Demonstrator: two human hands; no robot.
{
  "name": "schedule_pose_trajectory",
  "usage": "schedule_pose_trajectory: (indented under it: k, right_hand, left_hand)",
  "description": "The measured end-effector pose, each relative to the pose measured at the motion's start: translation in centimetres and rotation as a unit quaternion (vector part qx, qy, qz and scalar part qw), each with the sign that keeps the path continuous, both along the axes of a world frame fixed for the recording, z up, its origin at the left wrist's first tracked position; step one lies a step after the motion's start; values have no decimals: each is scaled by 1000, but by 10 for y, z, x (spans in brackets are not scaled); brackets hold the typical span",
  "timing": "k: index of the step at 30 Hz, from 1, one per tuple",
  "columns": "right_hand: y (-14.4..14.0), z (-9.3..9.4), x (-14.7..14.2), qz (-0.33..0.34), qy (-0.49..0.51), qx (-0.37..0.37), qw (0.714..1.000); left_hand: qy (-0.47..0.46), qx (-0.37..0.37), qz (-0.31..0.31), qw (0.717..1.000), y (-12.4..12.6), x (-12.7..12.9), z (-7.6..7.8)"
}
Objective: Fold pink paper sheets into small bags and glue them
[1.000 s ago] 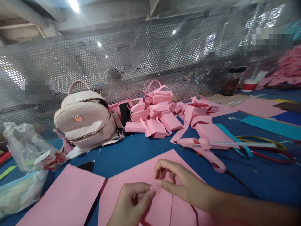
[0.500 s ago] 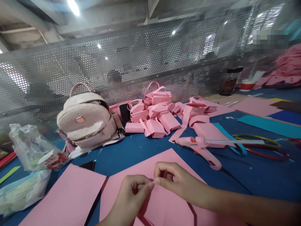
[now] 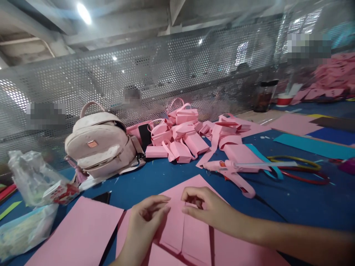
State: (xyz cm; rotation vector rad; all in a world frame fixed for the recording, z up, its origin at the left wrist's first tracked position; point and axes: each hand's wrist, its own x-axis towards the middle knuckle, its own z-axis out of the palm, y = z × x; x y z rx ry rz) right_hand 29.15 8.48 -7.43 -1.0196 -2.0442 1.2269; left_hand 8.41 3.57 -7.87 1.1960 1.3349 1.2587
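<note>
Head camera is looking down at the person's left hand (image 3: 145, 218) and right hand (image 3: 206, 208), both working over a creased sheet of pink paper (image 3: 183, 229) that is lying flat on the blue bench (image 3: 291, 207). Each hand's grip is pressed together, thumb and forefinger pinching the near fold of this sheet from either side, the two hands sitting just apart. A second flat pink paper sheet (image 3: 80, 236) is lying beside it to the left, with a small black card (image 3: 103, 197) showing just beyond its far corner. At the left edge a crumpled clear plastic bag (image 3: 29, 177) is resting against a small red-and-white carton (image 3: 59, 192). Further back a pale pink leather backpack (image 3: 100, 146) is leaning near a heap of folded pink paper boxes with handles (image 3: 180, 135). To the right of the hands a pink hot-glue gun (image 3: 235, 171) is lying on its side, with red and yellow hoops (image 3: 302, 170) just beyond it. Behind everything a perforated grey metal screen (image 3: 166, 74) is standing along the bench, and a dark lidded jar (image 3: 263, 96) is sitting far right.
</note>
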Motion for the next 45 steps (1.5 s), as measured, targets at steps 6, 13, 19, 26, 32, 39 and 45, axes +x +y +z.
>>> schedule_pose_trajectory:
  k: [6, 13, 19, 26, 32, 39, 45]
  right_hand:
    - [-6, -3, 0, 4, -7, 0, 1000]
    - [-8, -3, -1, 29, -6, 0, 1000]
    - [-9, -7, -5, 22, 2, -38, 999]
    - [-11, -9, -5, 30, -10, -2, 999]
    - [-11, -8, -6, 43, -7, 0, 999]
    - [-11, -3, -6, 47, -15, -19, 999]
    - [-8, 5, -8, 28, -33, -48, 998]
  left_hand:
    - [62, 19, 28, 997, -1, -1, 1]
    - [-30, -51, 3, 998, 0, 4, 6]
    - [-70, -95, 2, 993, -1, 10, 5]
    - [-108, -110, -3, 988, -1, 14, 5]
    - [-104, -127, -44, 985, 0, 10, 4]
    - [-69, -132, -131, 980, 6, 6, 8]
    - [31, -135, -134, 981, 5, 5, 7]
